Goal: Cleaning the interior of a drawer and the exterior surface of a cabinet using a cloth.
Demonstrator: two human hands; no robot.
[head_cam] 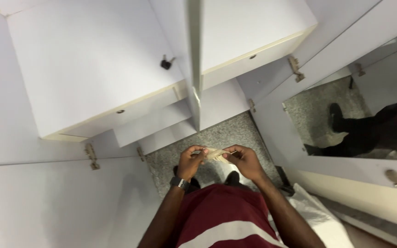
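Both my hands are held together in front of my waist, over a grey speckled floor. Between them is a small, thin, pale yellowish piece, perhaps tape or a strip of wrapper. My left hand, with a dark watch on its wrist, pinches its left end. My right hand pinches its right end. I wear a maroon shirt with a white stripe.
White cabinet doors stand open in front, one with a key in its lock. Brass hinges show along the edges. A mirror door on the right reflects legs and a shoe. A white plastic bag lies at the lower right.
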